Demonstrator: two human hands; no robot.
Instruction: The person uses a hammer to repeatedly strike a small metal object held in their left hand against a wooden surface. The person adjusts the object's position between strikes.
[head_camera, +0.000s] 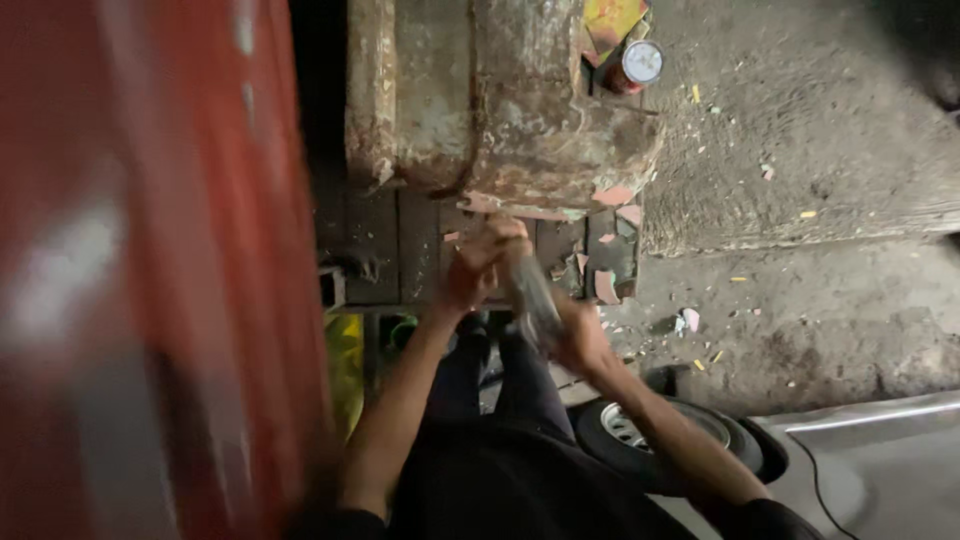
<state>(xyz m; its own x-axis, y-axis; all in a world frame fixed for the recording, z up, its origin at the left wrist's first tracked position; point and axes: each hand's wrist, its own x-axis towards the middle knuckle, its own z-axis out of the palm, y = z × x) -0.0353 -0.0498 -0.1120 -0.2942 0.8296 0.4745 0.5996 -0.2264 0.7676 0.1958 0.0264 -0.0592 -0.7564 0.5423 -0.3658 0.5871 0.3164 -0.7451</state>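
Observation:
Both my hands grip a long grey metal tool (533, 296), blurred by motion. My left hand (480, 262) is closed on its upper end, close under the chipped edge of a big rusty, flaking metal body (520, 110). My right hand (575, 335) is closed on the tool's lower end, above my dark-trousered legs. The tool's tip is hidden behind my left hand.
A red, blurred panel (150, 270) fills the left side. A round can (637, 64) stands on the rusty body. Paint flakes (606, 285) litter dark slats and the dusty concrete floor (800, 200). A small wheel (650, 430) and grey bodywork (880, 460) lie lower right.

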